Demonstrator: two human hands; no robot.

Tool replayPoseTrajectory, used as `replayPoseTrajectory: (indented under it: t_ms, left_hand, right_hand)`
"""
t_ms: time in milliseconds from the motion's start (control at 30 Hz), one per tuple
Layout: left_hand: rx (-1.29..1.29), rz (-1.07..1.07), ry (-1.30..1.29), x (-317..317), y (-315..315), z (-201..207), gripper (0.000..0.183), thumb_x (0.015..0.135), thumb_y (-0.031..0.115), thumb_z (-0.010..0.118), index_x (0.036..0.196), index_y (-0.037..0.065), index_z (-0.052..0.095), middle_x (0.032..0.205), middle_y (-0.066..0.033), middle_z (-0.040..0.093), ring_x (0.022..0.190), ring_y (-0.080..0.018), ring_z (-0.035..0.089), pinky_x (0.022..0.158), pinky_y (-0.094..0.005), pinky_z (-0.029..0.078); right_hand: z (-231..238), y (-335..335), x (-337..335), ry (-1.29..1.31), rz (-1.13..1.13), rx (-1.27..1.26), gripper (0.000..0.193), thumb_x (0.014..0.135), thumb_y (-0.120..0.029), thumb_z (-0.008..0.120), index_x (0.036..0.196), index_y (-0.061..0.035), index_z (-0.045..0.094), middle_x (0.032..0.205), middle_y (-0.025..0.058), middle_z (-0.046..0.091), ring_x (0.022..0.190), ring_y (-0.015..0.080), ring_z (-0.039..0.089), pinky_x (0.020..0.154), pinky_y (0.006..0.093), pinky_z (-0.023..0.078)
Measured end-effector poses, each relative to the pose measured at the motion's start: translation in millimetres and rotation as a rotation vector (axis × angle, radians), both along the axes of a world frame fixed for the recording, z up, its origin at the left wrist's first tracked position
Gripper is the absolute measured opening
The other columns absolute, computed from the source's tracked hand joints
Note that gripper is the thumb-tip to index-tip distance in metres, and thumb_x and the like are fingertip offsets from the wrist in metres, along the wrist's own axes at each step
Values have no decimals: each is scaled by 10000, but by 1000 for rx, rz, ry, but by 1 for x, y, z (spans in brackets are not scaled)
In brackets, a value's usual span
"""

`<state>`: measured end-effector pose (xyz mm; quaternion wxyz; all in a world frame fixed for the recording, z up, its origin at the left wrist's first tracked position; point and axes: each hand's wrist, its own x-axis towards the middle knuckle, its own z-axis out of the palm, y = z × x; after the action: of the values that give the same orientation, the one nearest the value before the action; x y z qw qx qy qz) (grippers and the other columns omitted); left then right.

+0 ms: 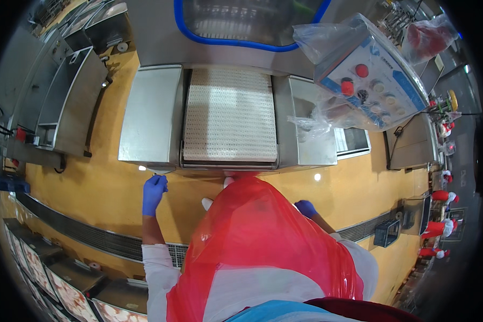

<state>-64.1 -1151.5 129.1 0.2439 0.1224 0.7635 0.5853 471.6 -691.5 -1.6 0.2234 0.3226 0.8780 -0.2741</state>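
Observation:
My left hand (pixel 154 193), in a blue-purple glove, hangs in front of the left steel side panel (pixel 150 115) of a conveyor machine. Its fingers are curled closed. Whether something small sits in them is hidden. On the other side of my red plastic apron (pixel 247 220), my right hand (pixel 306 208) hangs low in a matching glove. The apron's edge and the angle hide most of its fingers. Between the side panels lies a white textured conveyor belt (pixel 229 115) with nothing on it. Both hands are apart from the belt.
A plastic-wrapped control box (pixel 367 80) with red buttons juts out at the upper right. Steel carts (pixel 72 99) stand on the left. Trays of pale pink pieces (pixel 70 292) are at lower left. A floor grate (pixel 99 233) crosses behind me. Several people in red work far right.

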Motion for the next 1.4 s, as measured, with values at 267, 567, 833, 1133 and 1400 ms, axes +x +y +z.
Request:
replayPoseTrajectory:
  t_ms: [267, 567, 833, 1133, 1400]
  left_hand:
    - [-606, 265, 891, 3, 9, -38, 289, 979, 231, 659, 1149, -2, 636, 879, -184, 659, 781, -324, 659, 754, -433, 545]
    - [-470, 36, -363, -8, -22, -26, 256, 1039, 334, 643, 1133, 99, 682, 809, -4, 655, 669, -93, 625, 566, -244, 491]
    - [-347, 123, -337, -18, -1, -21, 358, 1022, 431, 639, 1027, 73, 653, 705, 19, 519, 575, -77, 472, 525, -257, 416]
    - [147, 199, -926, -4, 25, -20, 257, 994, 278, 702, 879, 118, 538, 640, 25, 453, 482, -76, 382, 418, -275, 307]
    - [202, 48, -991, -29, -5, -57, 257, 990, 220, 701, 845, 163, 497, 616, 54, 391, 458, -64, 335, 401, -254, 235]
  right_hand:
    - [-94, -6, -69, 166, 221, 51, 206, 925, -231, 576, 929, -107, 740, 899, 161, 724, 904, 351, 710, 785, 467, 567]
    - [-192, 15, -84, 113, 540, 114, 247, 973, -263, 502, 1023, -100, 681, 1029, 191, 725, 907, 382, 705, 775, 497, 572]
    - [-72, 12, -99, -36, 204, -224, 260, 993, -259, 528, 1007, -68, 704, 990, 176, 733, 895, 317, 708, 782, 443, 556]
    - [37, -16, -145, -25, -4, -217, 283, 1015, -255, 557, 990, -32, 729, 946, 159, 742, 882, 244, 712, 791, 382, 538]
    - [109, -50, -252, 241, -173, -295, 267, 997, -243, 632, 958, 7, 715, 877, 96, 728, 838, 162, 674, 783, 345, 519]
